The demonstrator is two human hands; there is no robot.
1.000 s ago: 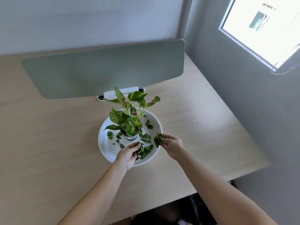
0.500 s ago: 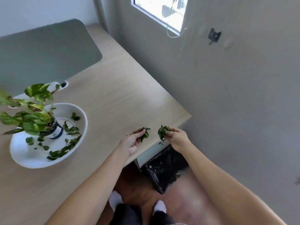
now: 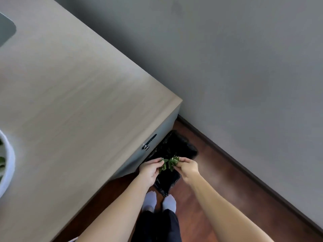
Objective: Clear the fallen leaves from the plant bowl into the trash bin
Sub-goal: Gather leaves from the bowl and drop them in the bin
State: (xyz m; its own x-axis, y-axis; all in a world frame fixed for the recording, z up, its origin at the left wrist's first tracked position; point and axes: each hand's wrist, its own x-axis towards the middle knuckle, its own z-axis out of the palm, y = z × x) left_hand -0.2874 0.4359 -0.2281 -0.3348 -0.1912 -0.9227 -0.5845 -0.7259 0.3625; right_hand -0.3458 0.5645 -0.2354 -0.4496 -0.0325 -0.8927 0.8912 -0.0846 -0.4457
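Observation:
Both hands hover side by side over the trash bin (image 3: 176,147), a bin lined with a black bag that stands on the floor beside the desk corner. My left hand (image 3: 150,169) pinches a small bunch of green leaves (image 3: 163,165). My right hand (image 3: 187,167) pinches a second bunch of leaves (image 3: 173,162). The two bunches almost touch above the bin's dark opening. Only a sliver of the white plant bowl (image 3: 7,165) shows at the far left edge of the desk, with a few green leaves inside it.
The light wooden desk (image 3: 70,105) fills the left half, its corner just above the bin. A grey wall (image 3: 244,75) runs along the right, meeting the dark wooden floor (image 3: 218,172). My socked feet (image 3: 159,201) stand right in front of the bin.
The view has swung right and down from the bowl. Both hands carried their leaves off the desk edge and lower, until they sit over the bin.

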